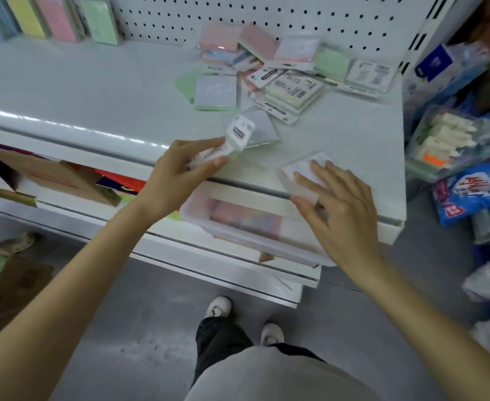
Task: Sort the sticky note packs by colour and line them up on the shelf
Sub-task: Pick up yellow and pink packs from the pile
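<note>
A loose heap of sticky note packs (275, 73) in pink, green, blue and white lies at the back right of the white shelf (93, 91). A grey-lilac pack (259, 130) lies apart, nearer the front. My left hand (180, 172) grips a white-pink pack (209, 157) at the shelf's front edge. My right hand (333, 204) rests with spread fingers on a pale pack (301, 169) lying flat near the front edge. Upright packs (47, 18) in blue, yellow, pink and green stand in a row at the back left.
A clear plastic bin (238, 227) holding more packs sits on the lower shelf under my hands. Cardboard boxes (50, 178) fill the lower shelf to the left. Bags of goods (469, 180) pile on the floor at the right. A pegboard (267, 15) backs the shelf.
</note>
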Demonstrator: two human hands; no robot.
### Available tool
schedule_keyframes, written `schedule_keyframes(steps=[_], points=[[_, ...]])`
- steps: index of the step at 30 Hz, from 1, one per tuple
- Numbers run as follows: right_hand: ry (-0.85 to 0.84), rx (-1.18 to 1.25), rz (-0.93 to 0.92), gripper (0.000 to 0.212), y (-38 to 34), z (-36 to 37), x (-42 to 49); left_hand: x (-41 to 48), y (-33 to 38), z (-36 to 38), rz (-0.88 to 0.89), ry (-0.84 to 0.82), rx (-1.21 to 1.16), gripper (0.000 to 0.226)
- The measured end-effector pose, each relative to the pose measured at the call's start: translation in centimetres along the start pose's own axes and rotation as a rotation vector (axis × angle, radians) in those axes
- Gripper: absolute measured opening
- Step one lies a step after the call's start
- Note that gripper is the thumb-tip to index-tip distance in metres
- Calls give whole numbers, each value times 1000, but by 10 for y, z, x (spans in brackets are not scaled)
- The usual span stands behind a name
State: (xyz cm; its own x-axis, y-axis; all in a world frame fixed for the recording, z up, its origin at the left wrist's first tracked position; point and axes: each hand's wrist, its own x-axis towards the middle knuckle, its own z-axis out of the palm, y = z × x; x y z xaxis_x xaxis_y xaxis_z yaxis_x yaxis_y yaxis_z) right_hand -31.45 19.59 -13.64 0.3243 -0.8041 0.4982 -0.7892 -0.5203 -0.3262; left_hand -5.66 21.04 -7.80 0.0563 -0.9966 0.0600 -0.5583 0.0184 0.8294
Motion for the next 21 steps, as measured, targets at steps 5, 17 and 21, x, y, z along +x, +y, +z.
schedule_keyframes(steps=[5,17,21], points=[[53,58,17,33,-5,2,2,-7,20,-1,-251,79,-787,42],[-155,1361,871,28,-73,-22,90,0,-16,-39,-438,-146,-1287,67],[-225,1397,907,29,-121,15,125,14,-52,-80,-431,-208,-1306,62]])
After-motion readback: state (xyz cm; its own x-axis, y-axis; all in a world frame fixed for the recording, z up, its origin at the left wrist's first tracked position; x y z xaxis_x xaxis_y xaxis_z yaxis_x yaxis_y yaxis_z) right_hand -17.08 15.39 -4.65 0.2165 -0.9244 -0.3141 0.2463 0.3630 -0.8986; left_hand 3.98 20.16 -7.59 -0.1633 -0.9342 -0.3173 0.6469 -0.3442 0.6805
